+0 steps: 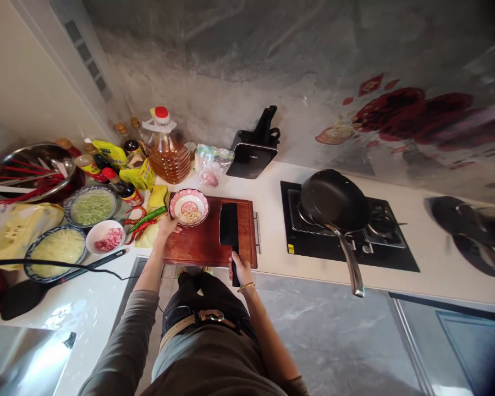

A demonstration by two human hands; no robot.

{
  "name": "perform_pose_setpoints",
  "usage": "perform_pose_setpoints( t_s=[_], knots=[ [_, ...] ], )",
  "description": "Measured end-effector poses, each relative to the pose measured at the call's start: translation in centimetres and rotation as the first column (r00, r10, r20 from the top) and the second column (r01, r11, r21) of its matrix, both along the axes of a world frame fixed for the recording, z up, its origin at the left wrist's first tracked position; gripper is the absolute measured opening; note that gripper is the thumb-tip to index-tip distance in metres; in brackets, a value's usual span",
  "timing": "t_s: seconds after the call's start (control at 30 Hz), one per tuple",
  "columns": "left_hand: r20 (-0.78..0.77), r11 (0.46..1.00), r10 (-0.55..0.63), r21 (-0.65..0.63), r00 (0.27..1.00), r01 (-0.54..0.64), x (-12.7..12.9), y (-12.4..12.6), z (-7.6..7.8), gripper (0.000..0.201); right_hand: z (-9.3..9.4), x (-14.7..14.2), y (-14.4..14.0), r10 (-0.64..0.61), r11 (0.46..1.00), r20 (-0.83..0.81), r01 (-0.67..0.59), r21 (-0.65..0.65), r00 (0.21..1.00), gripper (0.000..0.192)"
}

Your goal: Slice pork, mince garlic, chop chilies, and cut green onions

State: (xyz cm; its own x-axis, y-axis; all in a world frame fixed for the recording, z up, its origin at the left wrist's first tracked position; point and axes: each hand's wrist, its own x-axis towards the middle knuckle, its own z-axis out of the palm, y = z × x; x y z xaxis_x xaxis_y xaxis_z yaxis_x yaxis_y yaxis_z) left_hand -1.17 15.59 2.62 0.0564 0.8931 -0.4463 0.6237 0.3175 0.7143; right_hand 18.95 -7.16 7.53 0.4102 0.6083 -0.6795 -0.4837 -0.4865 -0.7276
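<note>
A reddish wooden cutting board (206, 242) lies at the counter's front edge. On its far left corner stands a pink patterned bowl (188, 207) with pale chopped bits inside. My left hand (167, 224) touches the bowl's near-left rim. A black cleaver (229, 224) lies flat on the board's right half. My right hand (240, 269) grips its handle at the board's front edge.
Left of the board lie green and red chillies (145, 221), several bowls of cut food (91, 208), sauce bottles and a big oil jug (168, 148). A black pan (334, 201) sits on the hob at the right. A knife block (253, 151) stands behind.
</note>
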Motion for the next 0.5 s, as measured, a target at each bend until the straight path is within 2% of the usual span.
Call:
perform_pose_setpoints(
  t_s=[0.13, 0.2, 0.27, 0.33, 0.4, 0.5],
  knots=[
    [-0.089, 0.998, 0.000, 0.068, 0.996, 0.006, 2.4, 1.2, 1.0, 0.027, 0.0, 1.5, -0.9, -0.040, 0.999, 0.005, 0.040, 0.016, 0.999, 0.045],
    [-0.031, 0.995, -0.056, 0.086, 0.998, 0.059, 5.0, 2.2, 2.0, 0.030, -0.1, 2.1, -1.5, -0.079, 0.997, 0.012, 0.078, 0.020, 0.997, 0.046],
    [0.129, 0.991, -0.130, 0.046, 0.983, 0.125, 8.9, 3.1, 3.0, 0.035, -0.3, 2.7, -2.3, -0.135, 0.991, 0.004, 0.135, 0.012, 0.991, 0.049],
    [0.244, 0.978, -0.189, -0.039, 0.951, 0.204, 14.0, 4.1, 3.6, 0.034, -0.6, 3.1, -3.2, -0.196, 0.981, -0.012, 0.196, 0.005, 0.981, 0.052],
    [0.272, 0.966, -0.226, -0.062, 0.935, 0.251, 19.5, 4.9, 3.7, 0.031, -1.0, 3.3, -4.0, -0.230, 0.973, -0.022, 0.230, 0.004, 0.973, 0.055],
    [0.265, 0.953, -0.250, -0.103, 0.931, 0.285, 26.9, 5.6, 2.9, 0.032, -1.8, 3.5, -5.1, -0.230, 0.973, -0.030, 0.230, -0.015, 0.973, 0.060]
  ],
)
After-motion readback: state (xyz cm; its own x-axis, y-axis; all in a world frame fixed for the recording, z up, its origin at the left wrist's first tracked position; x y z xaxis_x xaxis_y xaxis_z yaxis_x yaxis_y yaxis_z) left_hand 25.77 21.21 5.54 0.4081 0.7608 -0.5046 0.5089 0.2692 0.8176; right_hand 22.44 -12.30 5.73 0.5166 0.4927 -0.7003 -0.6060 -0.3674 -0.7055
